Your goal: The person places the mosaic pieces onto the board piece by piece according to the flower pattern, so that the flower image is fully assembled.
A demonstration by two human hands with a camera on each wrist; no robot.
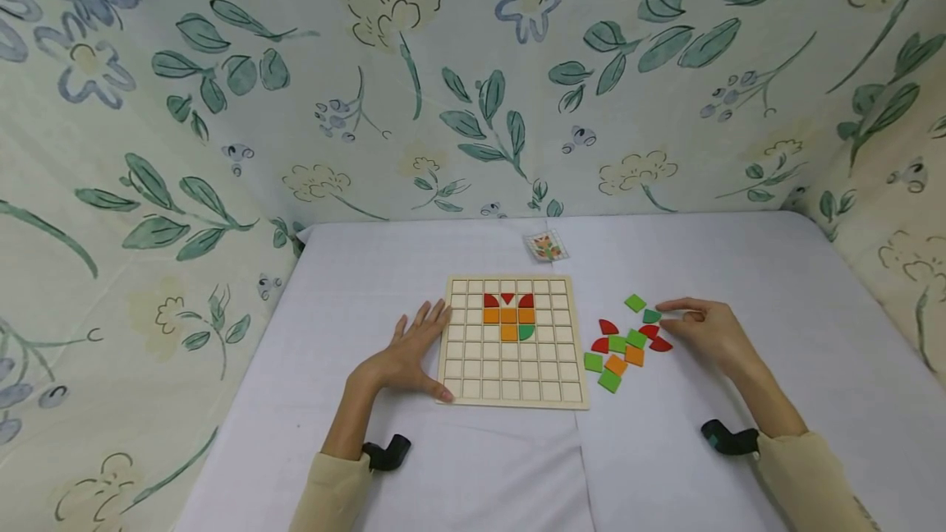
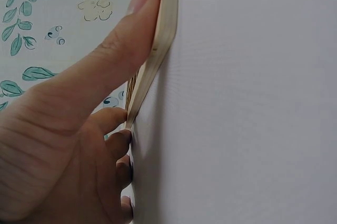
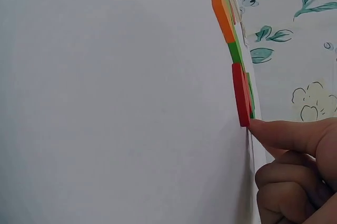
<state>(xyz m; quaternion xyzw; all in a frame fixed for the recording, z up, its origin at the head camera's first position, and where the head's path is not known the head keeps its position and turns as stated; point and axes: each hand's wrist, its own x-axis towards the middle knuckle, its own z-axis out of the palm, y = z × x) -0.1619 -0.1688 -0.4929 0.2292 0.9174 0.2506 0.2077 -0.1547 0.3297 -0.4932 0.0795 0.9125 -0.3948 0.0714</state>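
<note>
My left hand rests with fingers spread along the left edge of a wooden grid board. Its thumb lies on the board's frame at the near-left corner. Set in the grid are red tiles, several orange squares and a green quarter-circle tile. To the board's right, my right hand pinches a loose green quarter-circle tile at its right end between thumb and index finger. Beside that tile lie red quarter-circle tiles. The other right fingers are curled in.
Loose green squares and orange squares lie in a cluster right of the board. A small patterned card packet is behind the board. White cloth covers the table, and a floral curtain hangs behind it.
</note>
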